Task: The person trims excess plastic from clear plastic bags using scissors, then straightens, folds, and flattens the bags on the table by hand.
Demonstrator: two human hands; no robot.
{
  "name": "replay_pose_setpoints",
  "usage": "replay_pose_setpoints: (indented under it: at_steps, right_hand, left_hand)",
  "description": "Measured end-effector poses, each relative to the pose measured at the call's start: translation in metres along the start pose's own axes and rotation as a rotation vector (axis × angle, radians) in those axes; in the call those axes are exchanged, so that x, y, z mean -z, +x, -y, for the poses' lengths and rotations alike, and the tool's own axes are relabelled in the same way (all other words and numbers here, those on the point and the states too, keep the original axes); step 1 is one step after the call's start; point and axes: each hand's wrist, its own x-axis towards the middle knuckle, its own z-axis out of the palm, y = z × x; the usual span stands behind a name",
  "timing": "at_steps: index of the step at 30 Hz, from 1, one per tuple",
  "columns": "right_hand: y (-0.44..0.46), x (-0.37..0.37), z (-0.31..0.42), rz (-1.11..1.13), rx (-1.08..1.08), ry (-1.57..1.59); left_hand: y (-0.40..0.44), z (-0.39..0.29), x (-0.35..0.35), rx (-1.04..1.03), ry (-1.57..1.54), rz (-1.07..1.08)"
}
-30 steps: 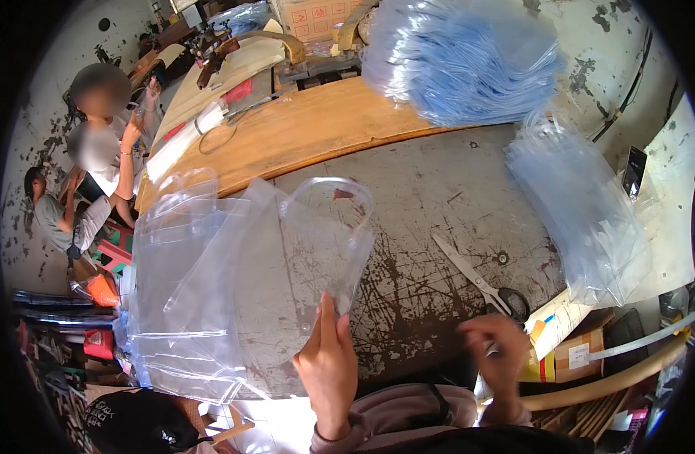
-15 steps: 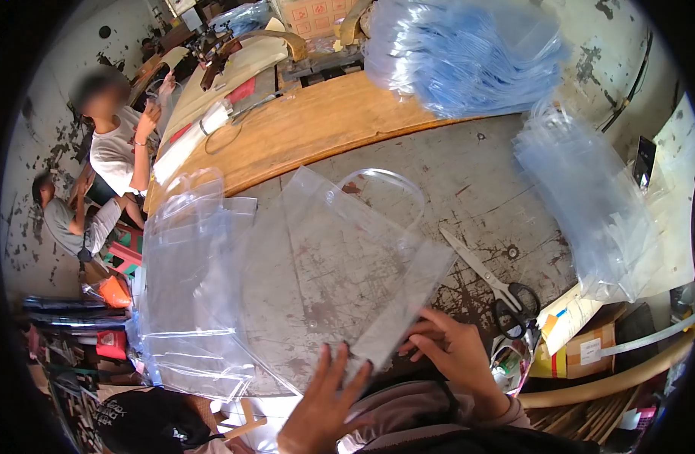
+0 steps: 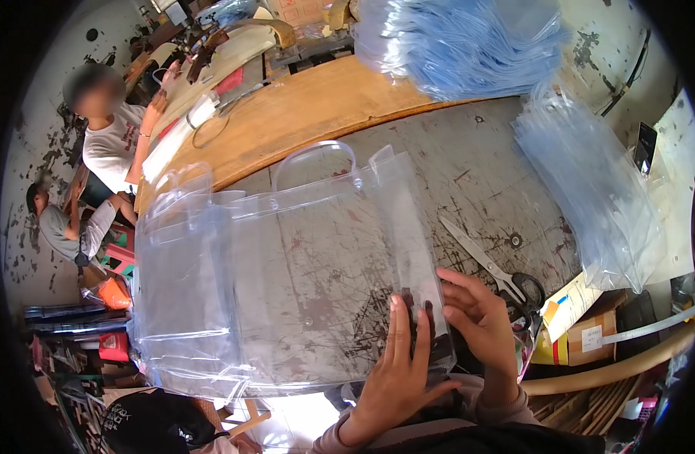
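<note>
A clear plastic bag lies flat on the worn grey table, its looped handle pointing away from me. My left hand rests on the folded right side strip of this bag with its fingers stretched out. At the bag's right edge, my right hand has its fingers extended and the thumb apart, touching or very near the plastic. To the left lies a stack of similar clear bags, partly under the bag's left side. Black-handled scissors lie just beyond my right hand.
A large heap of bluish clear plastic sits on the wooden board at the back. More clear plastic sheets lie at the right. A cardboard box stands below them. Two people sit at the far left.
The clear bag has turned from a slant to nearly square with the table, its handle swinging to the far side. Both my hands have moved right and away from me along its right side.
</note>
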Motion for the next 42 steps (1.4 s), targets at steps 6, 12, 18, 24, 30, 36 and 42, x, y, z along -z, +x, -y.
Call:
replay_pose_setpoints:
  at_steps: [6, 12, 18, 24, 30, 36, 42]
  right_hand:
    - [0.002, 0.000, -0.003, 0.032, -0.071, 0.453]
    - [0.010, -0.004, -0.001, 0.030, -0.122, 0.544]
    - [0.011, 0.000, -0.007, 0.011, -0.061, 0.485]
    - [0.003, -0.001, -0.003, -0.040, -0.003, 0.273]
    - [-0.002, -0.004, 0.004, -0.190, 0.216, 0.000]
    - [0.002, 0.018, 0.017, 0.362, 0.603, 1.322]
    - [0.000, 0.025, 0.006, 0.674, 0.707, 1.623]
  left_hand:
    - [0.013, 0.000, -0.010, 0.032, -0.103, -0.065]
    - [0.021, 0.004, 0.000, 0.049, -0.357, -0.242]
    - [0.019, 0.013, -0.004, 0.028, -0.558, -0.289]
    - [0.021, 0.010, 0.004, 0.026, -0.412, -0.244]
    - [0.023, 0.009, 0.002, 0.021, -0.331, -0.224]
    - [0.023, 0.010, -0.002, 0.004, -0.282, -0.230]
    - [0.024, 0.010, -0.002, -0.012, -0.248, -0.211]
